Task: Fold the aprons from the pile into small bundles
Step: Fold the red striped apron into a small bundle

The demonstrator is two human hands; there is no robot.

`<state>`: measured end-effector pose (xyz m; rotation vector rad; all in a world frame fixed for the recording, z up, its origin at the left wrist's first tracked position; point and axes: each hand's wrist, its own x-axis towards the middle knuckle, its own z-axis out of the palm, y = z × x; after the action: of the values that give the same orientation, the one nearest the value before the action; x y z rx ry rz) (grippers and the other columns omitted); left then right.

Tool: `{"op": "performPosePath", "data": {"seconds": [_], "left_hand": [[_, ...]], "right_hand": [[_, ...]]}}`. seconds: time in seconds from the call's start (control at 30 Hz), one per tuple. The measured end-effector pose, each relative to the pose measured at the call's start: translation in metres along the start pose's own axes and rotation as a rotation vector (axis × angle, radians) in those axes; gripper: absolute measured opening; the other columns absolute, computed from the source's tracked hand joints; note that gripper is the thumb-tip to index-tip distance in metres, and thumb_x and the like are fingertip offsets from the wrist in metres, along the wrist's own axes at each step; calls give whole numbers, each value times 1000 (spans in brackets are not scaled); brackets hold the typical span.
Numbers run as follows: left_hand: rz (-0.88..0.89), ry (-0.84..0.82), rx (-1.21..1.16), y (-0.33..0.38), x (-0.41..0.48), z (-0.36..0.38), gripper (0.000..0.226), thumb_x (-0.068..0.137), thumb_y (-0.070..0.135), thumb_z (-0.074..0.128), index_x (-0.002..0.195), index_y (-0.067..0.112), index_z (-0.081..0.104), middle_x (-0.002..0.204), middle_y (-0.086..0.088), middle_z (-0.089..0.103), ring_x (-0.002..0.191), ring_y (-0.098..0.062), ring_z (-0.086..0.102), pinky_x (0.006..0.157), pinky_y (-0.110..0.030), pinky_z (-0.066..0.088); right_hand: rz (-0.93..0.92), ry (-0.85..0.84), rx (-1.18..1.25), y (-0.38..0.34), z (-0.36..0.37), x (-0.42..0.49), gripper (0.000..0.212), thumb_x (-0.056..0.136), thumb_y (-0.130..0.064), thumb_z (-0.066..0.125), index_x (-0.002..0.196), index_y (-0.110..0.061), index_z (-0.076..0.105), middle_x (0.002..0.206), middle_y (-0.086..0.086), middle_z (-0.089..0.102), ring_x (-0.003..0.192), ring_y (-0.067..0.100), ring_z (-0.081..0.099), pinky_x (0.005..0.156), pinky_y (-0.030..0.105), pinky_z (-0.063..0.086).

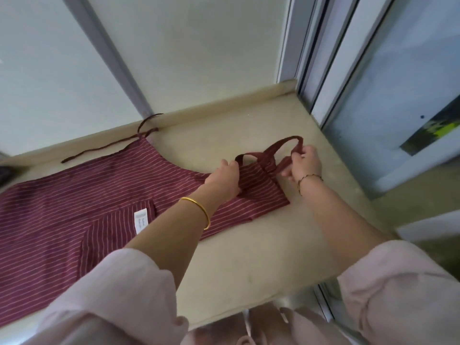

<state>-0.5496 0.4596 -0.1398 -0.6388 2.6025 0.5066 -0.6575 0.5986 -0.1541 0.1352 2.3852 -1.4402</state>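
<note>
A maroon apron with thin white stripes lies spread flat on a beige counter, its bib end toward the right. A white label shows near its pocket. My left hand rests on the bib and pinches the fabric near the base of the neck strap. My right hand grips the dark red neck strap, lifting its loop slightly above the counter. A waist tie trails along the back ledge at the left.
The counter ends at a raised beige ledge below frosted panels with a grey frame. A sliding window frame bounds the right side. The counter's front edge lies near my sleeves. A dark object sits at the far left edge.
</note>
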Motion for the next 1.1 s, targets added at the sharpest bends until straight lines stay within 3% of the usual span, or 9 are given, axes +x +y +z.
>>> {"op": "performPosePath", "data": {"seconds": [0.1, 0.17, 0.23, 0.4, 0.5, 0.63, 0.73, 0.97, 1.1], "left_hand": [[8, -79, 57, -1, 3, 3, 59, 86, 18, 67, 132, 8, 32, 123, -14, 40, 102, -34, 56, 89, -40, 51], [15, -93, 71, -2, 5, 4, 61, 86, 17, 68, 132, 9, 30, 122, -15, 40, 100, -34, 57, 85, -38, 52], [18, -99, 63, -2, 8, 4, 63, 85, 15, 68, 133, 9, 29, 122, -15, 40, 99, -34, 57, 81, -34, 50], [-3, -125, 12, 2, 20, -1, 63, 80, 23, 74, 128, 11, 35, 120, -12, 46, 98, -29, 55, 82, -33, 50], [12, -83, -153, 11, 29, -5, 42, 88, 26, 65, 121, 10, 44, 106, -11, 58, 87, -25, 60, 77, -35, 54], [7, -43, -325, 30, 33, -7, 26, 97, 16, 49, 122, 8, 45, 92, -13, 63, 71, -23, 63, 65, -33, 56], [32, 124, -235, 34, 38, -3, 20, 96, 15, 50, 114, 7, 52, 110, -9, 52, 85, -23, 56, 78, -33, 51], [104, 46, -528, 37, 48, 0, 12, 94, 11, 53, 106, 9, 57, 98, -8, 58, 67, -18, 63, 64, -27, 56], [68, -2, -506, 44, 52, 15, 13, 95, 7, 50, 106, 8, 57, 93, -9, 60, 73, -20, 63, 71, -33, 58]], "right_hand": [[-26, 107, 348, -27, -8, 5, 7, 100, -15, 34, 101, -17, 41, 87, 8, 64, 44, 14, 61, 40, 26, 47], [-239, 255, 219, -41, -14, 6, 13, 98, -9, 36, 103, -10, 48, 86, 2, 58, 60, 16, 61, 56, 31, 52], [-483, 354, 40, -51, -20, 11, 16, 93, -4, 41, 100, -5, 55, 88, 0, 55, 77, 15, 54, 67, 24, 43], [-889, 315, -385, -70, -26, 24, 18, 91, -7, 46, 94, -10, 63, 101, 4, 63, 102, 21, 55, 89, 25, 42], [-973, 223, -454, -80, -26, 23, 28, 93, -4, 43, 113, -11, 61, 133, 7, 53, 125, 22, 46, 106, 30, 35], [-669, -28, -616, -71, -29, 24, 61, 91, 4, 38, 145, -22, 28, 155, 3, 19, 121, 25, 49, 85, 35, 51], [-435, 35, -695, -40, -33, 22, 52, 91, 2, 40, 140, -14, 33, 143, 11, 33, 85, 23, 57, 59, 31, 46], [-42, -146, -529, 10, -22, 25, 16, 92, -12, 47, 104, -7, 54, 90, 11, 65, 79, 28, 67, 76, 40, 56], [-44, -240, -616, 15, -12, 15, 34, 97, -35, 40, 96, -7, 60, 84, 14, 68, 77, 29, 67, 77, 42, 56]]}}
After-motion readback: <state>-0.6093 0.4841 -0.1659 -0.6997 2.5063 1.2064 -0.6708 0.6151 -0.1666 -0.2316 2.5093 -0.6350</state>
